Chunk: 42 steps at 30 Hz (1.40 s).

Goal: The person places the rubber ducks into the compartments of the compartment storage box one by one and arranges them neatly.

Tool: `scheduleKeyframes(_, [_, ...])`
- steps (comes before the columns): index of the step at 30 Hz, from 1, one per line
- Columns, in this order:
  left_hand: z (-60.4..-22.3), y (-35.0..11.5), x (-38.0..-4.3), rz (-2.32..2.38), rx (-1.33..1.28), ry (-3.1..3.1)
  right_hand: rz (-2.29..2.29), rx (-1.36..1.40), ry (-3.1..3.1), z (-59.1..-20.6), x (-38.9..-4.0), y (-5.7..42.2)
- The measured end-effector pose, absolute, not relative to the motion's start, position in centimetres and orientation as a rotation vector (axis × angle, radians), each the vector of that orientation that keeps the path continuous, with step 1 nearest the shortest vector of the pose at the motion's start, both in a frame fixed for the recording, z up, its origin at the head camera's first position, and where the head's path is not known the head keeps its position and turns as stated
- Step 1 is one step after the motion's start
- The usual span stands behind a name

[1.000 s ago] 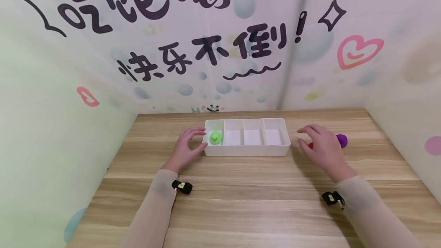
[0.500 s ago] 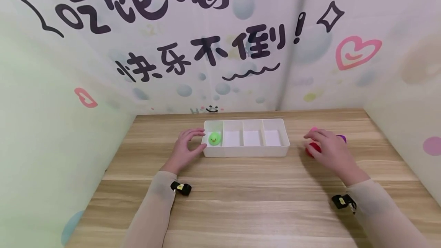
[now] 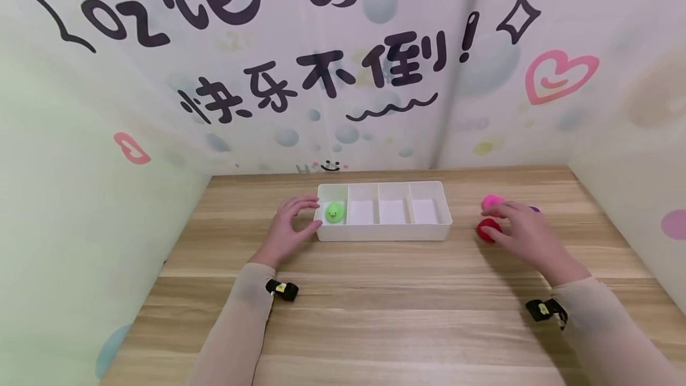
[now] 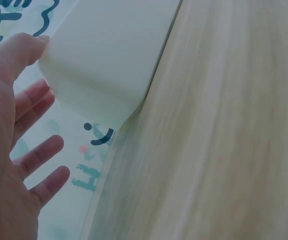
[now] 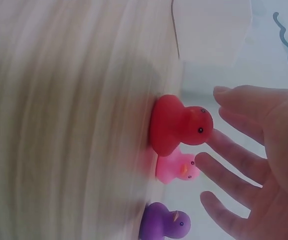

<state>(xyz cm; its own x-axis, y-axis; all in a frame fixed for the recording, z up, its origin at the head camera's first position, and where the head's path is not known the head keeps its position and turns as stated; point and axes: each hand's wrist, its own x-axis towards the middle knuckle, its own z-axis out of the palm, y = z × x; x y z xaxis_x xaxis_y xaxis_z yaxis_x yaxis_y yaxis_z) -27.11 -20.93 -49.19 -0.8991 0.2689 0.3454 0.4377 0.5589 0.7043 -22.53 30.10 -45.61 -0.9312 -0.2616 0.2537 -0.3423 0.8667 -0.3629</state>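
My left hand [image 3: 292, 228] is at the left end of a white divided box [image 3: 386, 233], thumb and fingertips right at its rim. In the left wrist view its fingers [image 4: 44, 150] spread loosely beside the box. A green rubber duck [image 3: 334, 212] with a small face sits in the leftmost compartment; the other compartments hold nothing. My right hand [image 3: 527, 234] hovers over a red rubber duck [image 5: 171, 125], thumb and fingers apart around its head, holding nothing. Close behind are a pink rubber duck [image 5: 176, 166] and a purple rubber duck [image 5: 161, 222], the latter mostly hidden by the hand in the head view.
The box stands on a wood-grain table [image 3: 364, 314] near its back edge. A white printed backdrop [image 3: 257, 142] with black lettering rises behind it. Pale walls flank the table on both sides.
My right hand has drawn right and slightly down from beside the box to the red duck, uncovering the red and pink ducks. My left hand stays at the box's end.
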Motion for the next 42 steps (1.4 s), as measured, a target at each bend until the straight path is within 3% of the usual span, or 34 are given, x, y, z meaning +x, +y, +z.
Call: scheduleKeyframes(42, [-48.3,-20.9,-27.0,-1.228,-0.599,-2.640,0.693,0.444,-2.940,-44.9,-22.7,30.9])
